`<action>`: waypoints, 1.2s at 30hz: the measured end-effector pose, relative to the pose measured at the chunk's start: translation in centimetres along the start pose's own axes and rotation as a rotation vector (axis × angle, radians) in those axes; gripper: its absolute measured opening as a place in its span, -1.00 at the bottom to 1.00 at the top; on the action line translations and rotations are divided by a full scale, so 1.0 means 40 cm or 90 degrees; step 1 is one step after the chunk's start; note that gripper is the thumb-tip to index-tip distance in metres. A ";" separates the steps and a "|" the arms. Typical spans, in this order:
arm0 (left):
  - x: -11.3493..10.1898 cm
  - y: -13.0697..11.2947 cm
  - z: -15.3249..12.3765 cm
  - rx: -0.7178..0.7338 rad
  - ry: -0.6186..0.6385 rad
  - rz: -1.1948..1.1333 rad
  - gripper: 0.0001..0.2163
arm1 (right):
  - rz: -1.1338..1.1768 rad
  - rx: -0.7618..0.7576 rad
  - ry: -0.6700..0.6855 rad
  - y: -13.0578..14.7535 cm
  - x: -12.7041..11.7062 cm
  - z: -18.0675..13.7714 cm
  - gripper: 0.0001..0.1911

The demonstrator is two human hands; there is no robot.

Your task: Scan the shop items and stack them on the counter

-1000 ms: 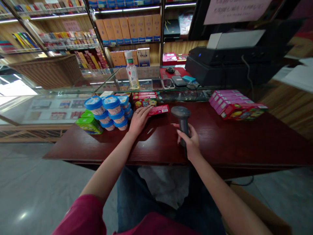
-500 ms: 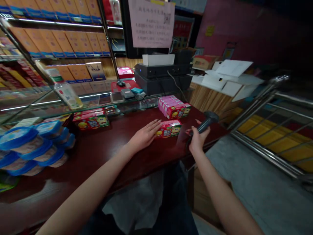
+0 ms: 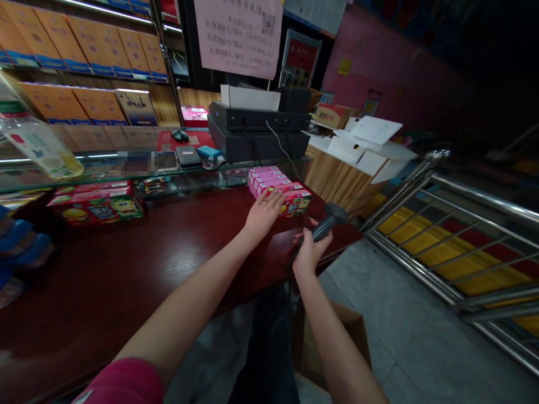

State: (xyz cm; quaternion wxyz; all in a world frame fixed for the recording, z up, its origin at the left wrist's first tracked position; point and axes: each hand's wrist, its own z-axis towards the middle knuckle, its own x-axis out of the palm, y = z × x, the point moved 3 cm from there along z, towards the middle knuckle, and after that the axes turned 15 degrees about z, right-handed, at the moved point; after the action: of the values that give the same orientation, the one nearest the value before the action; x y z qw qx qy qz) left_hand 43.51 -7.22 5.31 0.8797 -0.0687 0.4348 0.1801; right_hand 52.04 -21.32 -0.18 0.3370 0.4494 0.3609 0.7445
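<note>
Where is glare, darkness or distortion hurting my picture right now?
Head view: pale sheen on the dark counter; head view: near-black upper right corner; head view: the bottle at the left edge leans, probably wide-lens distortion; head view: the scanner in the right hand shows dark, with little detail.

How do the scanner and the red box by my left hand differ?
The scanner is plain dark gray; the red box is brightly printed. The scanner slants in your right hand; the red box rests on the table, your left hand over one end. Each has a hand at it.
</note>
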 end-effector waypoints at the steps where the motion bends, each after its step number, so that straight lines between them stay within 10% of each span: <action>1: 0.004 -0.001 0.004 -0.011 0.002 0.001 -0.52 | 0.010 0.014 -0.013 0.005 0.003 -0.002 -0.43; 9: -0.062 0.051 -0.073 -0.060 0.018 -0.003 -0.39 | 0.083 0.071 0.114 0.100 0.037 -0.050 -0.54; 21: -0.483 0.596 -0.598 -0.456 -0.013 0.357 -0.24 | 0.269 0.576 0.585 0.091 0.373 -0.395 -0.69; 36: -0.505 0.602 -0.696 -0.394 0.022 0.290 -0.41 | 0.127 0.486 0.663 0.090 0.411 -0.497 -0.62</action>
State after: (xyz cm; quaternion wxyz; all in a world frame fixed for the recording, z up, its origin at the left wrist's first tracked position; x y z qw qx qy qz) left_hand 2.59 2.17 5.07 0.7471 -0.2360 0.3790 0.4924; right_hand 27.21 -14.27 3.17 -0.1358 0.1496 0.6726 0.7119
